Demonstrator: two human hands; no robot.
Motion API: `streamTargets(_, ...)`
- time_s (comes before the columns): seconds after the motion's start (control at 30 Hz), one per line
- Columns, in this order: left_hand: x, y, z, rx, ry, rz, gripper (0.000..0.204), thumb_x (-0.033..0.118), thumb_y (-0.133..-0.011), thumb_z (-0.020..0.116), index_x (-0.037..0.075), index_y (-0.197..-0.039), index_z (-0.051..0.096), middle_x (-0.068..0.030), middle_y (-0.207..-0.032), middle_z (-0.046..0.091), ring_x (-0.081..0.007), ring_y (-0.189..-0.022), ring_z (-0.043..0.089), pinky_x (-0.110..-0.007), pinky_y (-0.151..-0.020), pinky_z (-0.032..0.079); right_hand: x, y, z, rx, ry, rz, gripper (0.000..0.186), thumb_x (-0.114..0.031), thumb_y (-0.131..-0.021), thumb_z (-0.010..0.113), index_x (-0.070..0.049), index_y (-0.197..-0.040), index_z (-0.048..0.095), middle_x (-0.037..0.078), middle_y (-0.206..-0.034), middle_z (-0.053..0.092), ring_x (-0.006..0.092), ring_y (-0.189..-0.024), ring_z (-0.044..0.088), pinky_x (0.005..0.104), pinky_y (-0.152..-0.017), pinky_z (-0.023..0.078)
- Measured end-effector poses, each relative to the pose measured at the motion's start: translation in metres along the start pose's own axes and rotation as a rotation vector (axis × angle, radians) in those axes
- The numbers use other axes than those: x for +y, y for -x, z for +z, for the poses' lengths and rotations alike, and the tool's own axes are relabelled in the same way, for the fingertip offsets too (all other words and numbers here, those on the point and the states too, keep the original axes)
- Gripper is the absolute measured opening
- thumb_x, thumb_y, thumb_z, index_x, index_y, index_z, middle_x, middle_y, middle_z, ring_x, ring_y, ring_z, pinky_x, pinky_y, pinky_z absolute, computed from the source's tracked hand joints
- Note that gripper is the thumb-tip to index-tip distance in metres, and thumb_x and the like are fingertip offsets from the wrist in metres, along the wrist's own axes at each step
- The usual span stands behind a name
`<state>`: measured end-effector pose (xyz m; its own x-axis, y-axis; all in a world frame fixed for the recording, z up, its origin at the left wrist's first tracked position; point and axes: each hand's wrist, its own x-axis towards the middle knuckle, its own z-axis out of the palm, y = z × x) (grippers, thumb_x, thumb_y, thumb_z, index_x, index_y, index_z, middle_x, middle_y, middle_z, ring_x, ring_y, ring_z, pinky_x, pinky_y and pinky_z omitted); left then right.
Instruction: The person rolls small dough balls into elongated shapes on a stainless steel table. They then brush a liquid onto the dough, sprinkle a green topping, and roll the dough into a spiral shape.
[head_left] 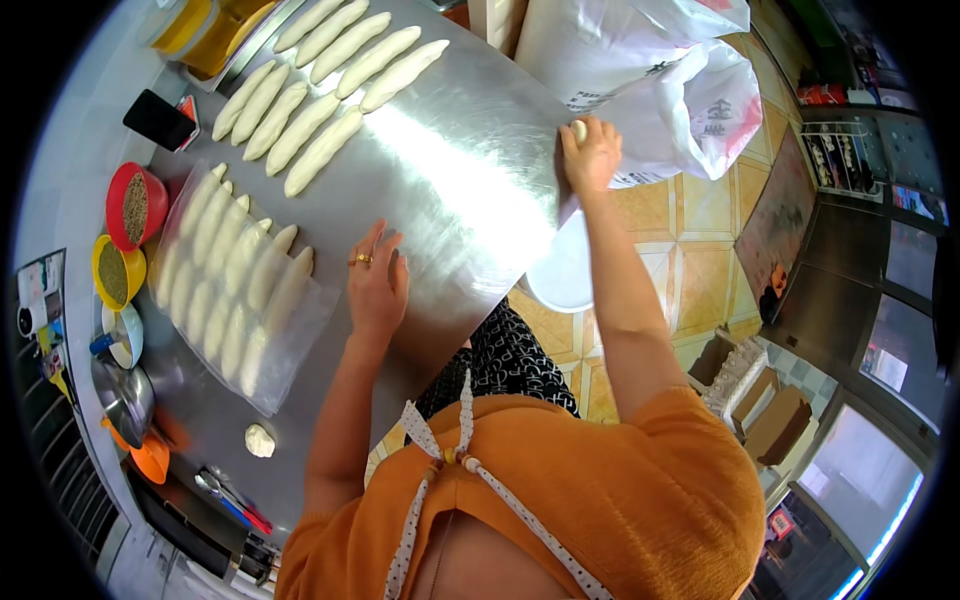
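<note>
My left hand [376,282], with a ring on one finger, is open over the steel table [420,250], beside a batch of long dough pieces [220,290] under clear plastic. At the table’s right edge my right hand [590,155] grips a small pale object [579,131], mostly hidden by the fingers, too small to identify surely. Rows of uncovered dough strips [322,150] lie at the upper left of the table, and a small dough lump [259,441] sits lower left.
Bowls [136,205], a phone [158,120] and utensils [232,500] line the left side. Large white sacks [705,110] and a white bucket [560,290] stand beyond the right edge. Cartons [775,425] and steel cabinets [840,260] are farther right on the tiled floor.
</note>
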<state>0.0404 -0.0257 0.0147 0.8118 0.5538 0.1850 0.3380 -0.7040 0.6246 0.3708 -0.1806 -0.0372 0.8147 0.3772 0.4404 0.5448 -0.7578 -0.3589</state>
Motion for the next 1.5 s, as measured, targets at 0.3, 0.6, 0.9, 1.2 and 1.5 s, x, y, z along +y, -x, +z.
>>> streamTargets(0.3,-0.027,0.031,-0.004,0.117,0.177,-0.224,0.035,0.002,-0.085,0.058,0.004,-0.12,0.06,-0.0191,-0.112,0.065,-0.0357,-0.1,0.063,-0.043,-0.089,0.049,-0.192,0.133,-0.016,-0.736,-0.677,-0.62,0.026,-0.01,-0.082,0.063,-0.006,-0.107,0.061,0.014,-0.102,0.061,0.0322,-0.089,0.061,0.0409,-0.082,0.051)
streamTargets(0.6,-0.009,0.032,0.031,-0.031,0.292,-0.339,0.029,0.003,-0.076,0.071,0.001,-0.103,0.062,-0.0168,-0.086,0.065,-0.032,-0.078,0.065,-0.04,-0.071,0.051,-0.192,0.119,-0.041,-0.645,-0.324,0.015,0.017,-0.013,-0.086,0.057,-0.006,-0.101,0.062,0.014,-0.094,0.064,0.0331,-0.095,0.06,0.044,-0.077,0.049)
streamTargets(0.9,-0.036,-0.023,0.011,-0.03,0.174,-0.362,0.033,0.018,-0.073,0.081,0.0,-0.091,0.061,-0.0161,-0.076,0.067,-0.0345,-0.074,0.067,-0.042,-0.064,0.052,-0.233,0.077,0.044,-0.45,-0.317,-0.524,0.021,-0.026,-0.09,0.059,-0.005,-0.087,0.061,0.011,-0.074,0.064,0.0329,-0.072,0.063,0.0425,-0.064,0.051)
streamTargets(1.2,-0.022,0.014,0.015,-0.413,0.546,-0.688,0.032,0.02,-0.08,0.079,-0.004,-0.089,0.059,-0.0194,-0.081,0.07,-0.0226,-0.065,0.071,-0.035,-0.057,0.053,-0.209,0.129,0.014,-0.354,-0.369,-0.586,0.008,-0.016,-0.088,0.061,-0.012,-0.083,0.058,0.01,-0.064,0.063,0.0284,-0.056,0.063,0.0422,-0.052,0.05)
streamTargets(1.5,-0.048,-0.035,0.017,-0.08,0.183,-0.447,0.034,0.029,-0.076,0.081,0.0,-0.08,0.063,-0.0156,-0.067,0.066,-0.0272,-0.059,0.067,-0.037,-0.057,0.051,-0.202,0.056,0.051,-0.516,-0.265,-0.263,0.022,-0.025,-0.091,0.053,-0.005,-0.09,0.062,0.021,-0.077,0.066,0.0412,-0.072,0.064,0.05,-0.067,0.052)
